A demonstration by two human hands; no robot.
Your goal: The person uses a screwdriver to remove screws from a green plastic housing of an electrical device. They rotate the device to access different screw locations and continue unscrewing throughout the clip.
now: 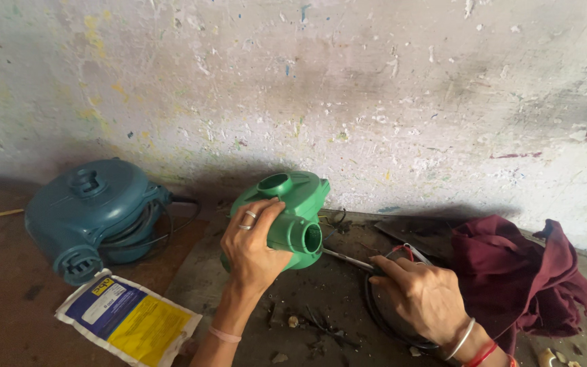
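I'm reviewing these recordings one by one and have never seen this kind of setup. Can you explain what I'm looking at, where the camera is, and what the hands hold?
There is no machine: one camera, worn on a person's head, looks down at their own two bare hands. The left hand grips a green plastic blower housing with round openings, propped on a dusty floor by a stained wall. The right hand holds a thin metal tool, probably a screwdriver, pointed at the housing. A black cable loops under this hand. To the left lie a similar blue-grey blower and a flat white, blue and yellow packet; to the right, a crumpled maroon cloth.
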